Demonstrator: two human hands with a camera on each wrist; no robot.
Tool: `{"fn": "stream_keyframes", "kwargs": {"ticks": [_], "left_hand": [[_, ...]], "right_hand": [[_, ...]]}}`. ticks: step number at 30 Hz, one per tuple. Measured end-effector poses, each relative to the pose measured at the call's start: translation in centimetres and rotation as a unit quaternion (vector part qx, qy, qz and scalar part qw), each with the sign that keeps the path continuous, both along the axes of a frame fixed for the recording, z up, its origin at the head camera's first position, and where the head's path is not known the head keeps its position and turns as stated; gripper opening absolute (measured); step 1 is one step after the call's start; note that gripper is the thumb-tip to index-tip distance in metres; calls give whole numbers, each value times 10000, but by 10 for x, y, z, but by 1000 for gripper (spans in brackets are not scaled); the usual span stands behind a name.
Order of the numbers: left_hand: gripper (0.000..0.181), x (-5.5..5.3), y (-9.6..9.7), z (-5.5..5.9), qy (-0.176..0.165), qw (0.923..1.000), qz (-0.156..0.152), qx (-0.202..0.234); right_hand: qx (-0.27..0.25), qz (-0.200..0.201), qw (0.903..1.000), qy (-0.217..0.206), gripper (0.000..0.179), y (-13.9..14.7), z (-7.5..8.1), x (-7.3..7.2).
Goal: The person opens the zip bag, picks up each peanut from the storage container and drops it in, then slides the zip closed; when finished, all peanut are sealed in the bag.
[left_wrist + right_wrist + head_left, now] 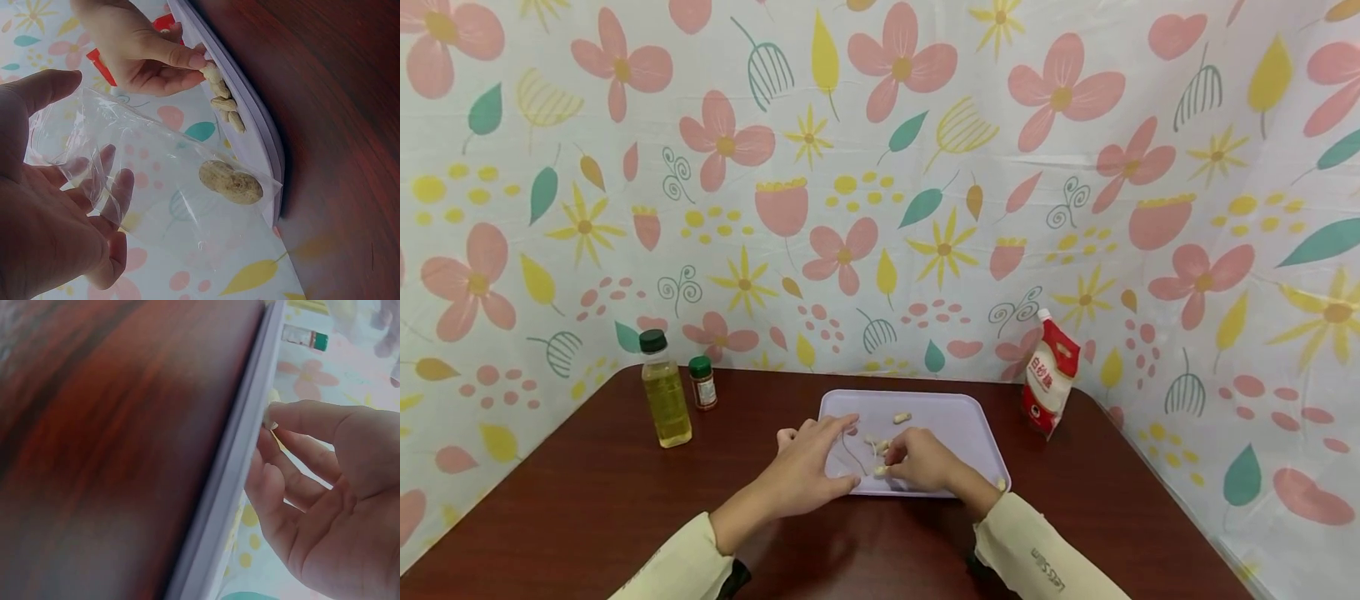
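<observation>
A clear plastic bag [156,206] with one unshelled peanut [231,182] inside hangs from my left hand [801,471]. Its thumb and fingers are spread at the bag's mouth, with some fingers seen through the film. The lilac tray [973,437] lies under and beyond both hands. Over its near part, my right hand [925,462] pinches a peanut [271,415] between thumb and fingertips. Several more peanuts [223,105] lie on the tray close to those fingertips. One peanut [902,417] sits farther back on the tray.
On the left stand a bottle of yellow oil [667,408] with a dark cap and a small green-capped jar [703,387]. At the back right is a red and white pouch [1048,379]. The dark wooden table [572,492] meets a flower-patterned sheet [850,167] behind.
</observation>
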State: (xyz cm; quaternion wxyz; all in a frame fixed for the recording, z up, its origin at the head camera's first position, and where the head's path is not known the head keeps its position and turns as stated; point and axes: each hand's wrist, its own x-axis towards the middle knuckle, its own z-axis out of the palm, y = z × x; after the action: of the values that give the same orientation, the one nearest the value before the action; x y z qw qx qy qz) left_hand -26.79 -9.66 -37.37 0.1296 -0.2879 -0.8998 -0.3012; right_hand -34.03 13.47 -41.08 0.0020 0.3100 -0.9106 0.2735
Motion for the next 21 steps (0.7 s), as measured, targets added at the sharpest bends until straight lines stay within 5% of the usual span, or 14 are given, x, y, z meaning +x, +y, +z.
{"fn": "stream_keyframes", "kwargs": {"ticks": [9, 21], "left_hand": [[75, 0, 1, -1, -40, 10000, 41, 11], [77, 1, 1, -4, -92, 9999, 40, 4]], "right_hand": [[-434, -152, 9985, 305, 2, 7, 10, 7], [-1362, -968, 9853, 347, 4, 12, 25, 25]]}}
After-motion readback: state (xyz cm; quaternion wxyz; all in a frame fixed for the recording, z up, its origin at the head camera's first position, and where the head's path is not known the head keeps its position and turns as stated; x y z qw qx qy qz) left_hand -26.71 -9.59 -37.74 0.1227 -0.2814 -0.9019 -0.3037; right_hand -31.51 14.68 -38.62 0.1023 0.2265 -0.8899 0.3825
